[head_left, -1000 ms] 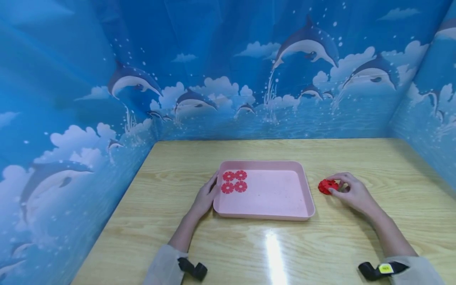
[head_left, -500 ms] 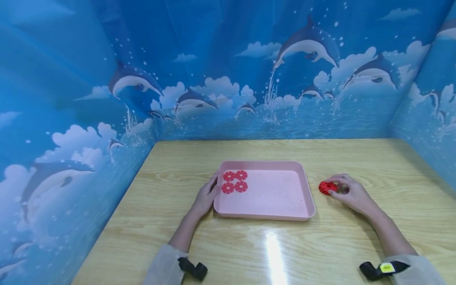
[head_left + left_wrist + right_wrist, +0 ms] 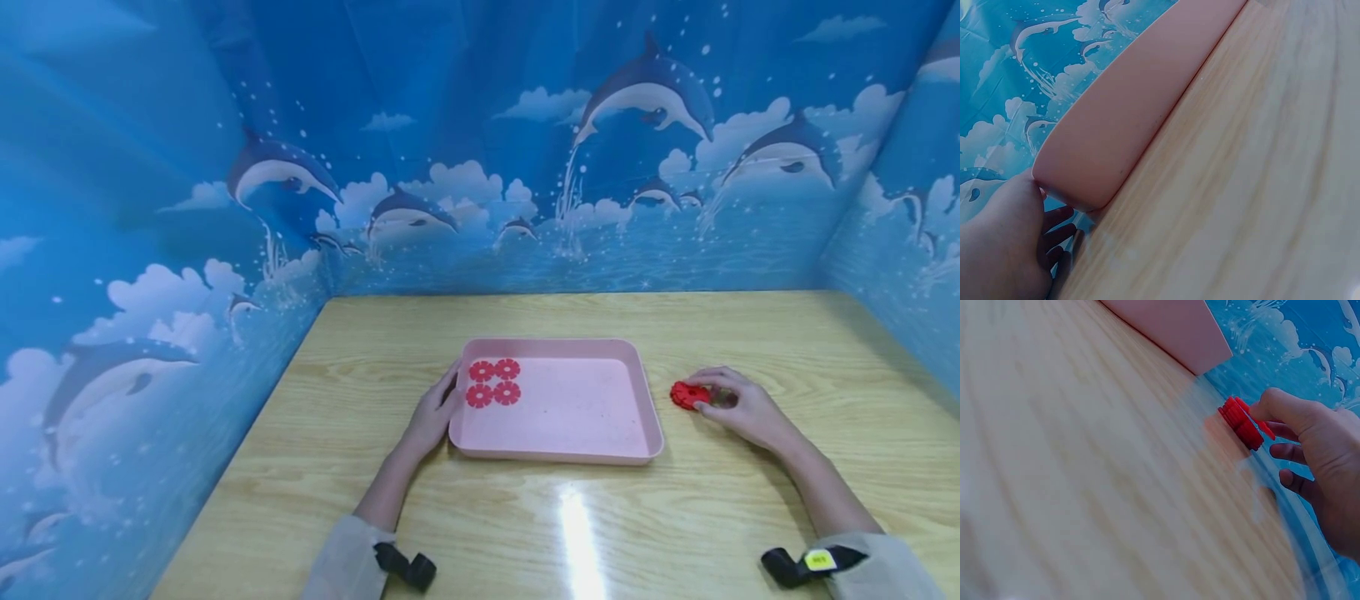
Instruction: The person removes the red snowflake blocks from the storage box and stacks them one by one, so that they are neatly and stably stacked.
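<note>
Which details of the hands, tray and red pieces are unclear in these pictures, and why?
Right wrist view: number of layers in the red stack; too small to count.
Left wrist view: inside of the tray; its outer side hides it.
Head view: some fingers of the left hand, hidden by the hand itself or tray.

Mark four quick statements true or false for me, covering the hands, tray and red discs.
1. Four red discs lie in the pink tray. True.
2. The right hand pinches a red disc at the stack. True.
3. The left hand hovers over the stack. False: the left hand is at the tray's left side.
4. The stack sits inside the tray. False: it is on the table, right of the tray.
</note>
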{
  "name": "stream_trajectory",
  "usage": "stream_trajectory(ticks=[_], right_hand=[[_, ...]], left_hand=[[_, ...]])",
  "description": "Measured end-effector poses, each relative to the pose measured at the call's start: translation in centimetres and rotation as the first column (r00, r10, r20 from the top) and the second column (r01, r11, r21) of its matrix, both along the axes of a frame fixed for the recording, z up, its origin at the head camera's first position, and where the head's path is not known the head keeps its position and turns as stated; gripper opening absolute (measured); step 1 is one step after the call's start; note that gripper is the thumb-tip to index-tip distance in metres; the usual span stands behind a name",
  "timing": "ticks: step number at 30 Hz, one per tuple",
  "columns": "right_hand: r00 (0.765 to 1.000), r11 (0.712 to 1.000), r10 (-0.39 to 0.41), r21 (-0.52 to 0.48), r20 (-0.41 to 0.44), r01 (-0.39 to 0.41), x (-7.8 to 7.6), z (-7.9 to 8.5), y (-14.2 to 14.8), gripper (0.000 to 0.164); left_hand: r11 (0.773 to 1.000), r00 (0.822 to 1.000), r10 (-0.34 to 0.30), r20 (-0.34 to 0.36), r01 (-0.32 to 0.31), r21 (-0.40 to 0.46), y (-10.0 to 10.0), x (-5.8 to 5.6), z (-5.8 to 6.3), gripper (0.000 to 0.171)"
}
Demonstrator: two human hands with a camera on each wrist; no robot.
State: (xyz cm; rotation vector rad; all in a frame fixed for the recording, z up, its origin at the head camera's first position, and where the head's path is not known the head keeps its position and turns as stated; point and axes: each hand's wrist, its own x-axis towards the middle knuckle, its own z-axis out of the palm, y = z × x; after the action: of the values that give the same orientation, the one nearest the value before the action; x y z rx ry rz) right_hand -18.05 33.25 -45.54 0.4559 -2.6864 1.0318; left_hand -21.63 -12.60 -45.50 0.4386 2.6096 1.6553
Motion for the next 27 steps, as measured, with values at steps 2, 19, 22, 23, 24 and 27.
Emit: stream_trajectory(ticks=[2,19,22,23,24,27], right_hand=[[1.000,1.000,0.002,0.001,-0.001,-0.002,-0.04,-0.07,0.05,0.029],[1.000,1.000,0.020,-0.001,0.002,-0.020,-0.09,0.02,-0.09,0.031],[1.000,0.999,0.031,-0.012,0.003,-0.031,-0.07,-0.03,-0.09,0.031],[0.999,0.999,0.034,-0.017,0.003,-0.034,-0.06,-0.04,-0.08,0.031],[0.999,0.999,0.037,-0.020,0.002,-0.037,-0.06,-0.05,-0.07,0.031],[0.999,0.999,0.045,-0.017,-0.010,-0.045,-0.05,-0.06,0.00,0.032]], left_hand=[[1.000,1.000,0.006,0.001,-0.006,-0.006,-0.07,-0.23,-0.50,0.048],[1.000,1.000,0.015,0.008,-0.015,-0.005,-0.11,-0.23,-0.50,0.048],[1.000,1.000,0.019,0.006,-0.019,-0.005,-0.08,-0.25,-0.52,0.048],[1.000,1.000,0.018,0.004,-0.018,-0.003,-0.08,-0.26,-0.54,0.048],[1.000,1.000,0.014,-0.001,-0.014,-0.001,-0.10,-0.27,-0.57,0.048],[1.000,1.000,0.011,0.004,-0.011,0.003,-0.10,-0.29,-0.57,0.048]])
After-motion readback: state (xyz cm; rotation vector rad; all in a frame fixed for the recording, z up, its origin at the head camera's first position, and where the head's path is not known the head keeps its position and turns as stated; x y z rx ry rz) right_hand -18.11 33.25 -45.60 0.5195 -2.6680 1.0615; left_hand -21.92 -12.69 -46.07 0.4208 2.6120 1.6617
